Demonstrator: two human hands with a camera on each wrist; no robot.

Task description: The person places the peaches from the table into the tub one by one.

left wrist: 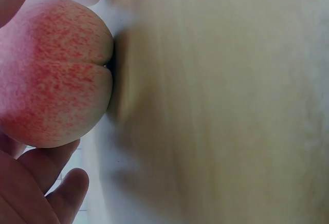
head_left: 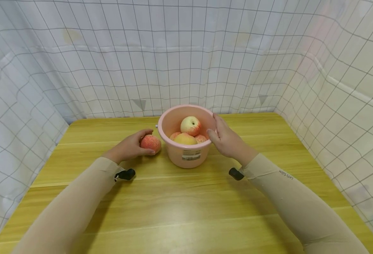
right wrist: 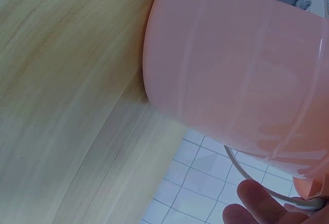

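A red-speckled peach [head_left: 150, 144] is held in my left hand [head_left: 130, 146], thumb at its near side and fingers at its far side. In the left wrist view, the peach [left wrist: 56, 72] sits at the wooden surface with its groove showing. Just right of it stands a pink bucket [head_left: 186, 155], upright, with a label on its front. My right hand [head_left: 229, 139] grips the bucket's right rim, the thumb over the edge. Inside lie a pale peach with a red blush [head_left: 190, 125], a yellow fruit [head_left: 185, 139] and partly hidden reddish fruit [head_left: 200, 138].
The wooden table [head_left: 180, 211] stretches towards me and to both sides. Behind it and at the sides hangs a white grid-patterned curtain [head_left: 186, 63]. A thin white bucket handle [right wrist: 247, 173] hangs on the bucket's far side in the right wrist view.
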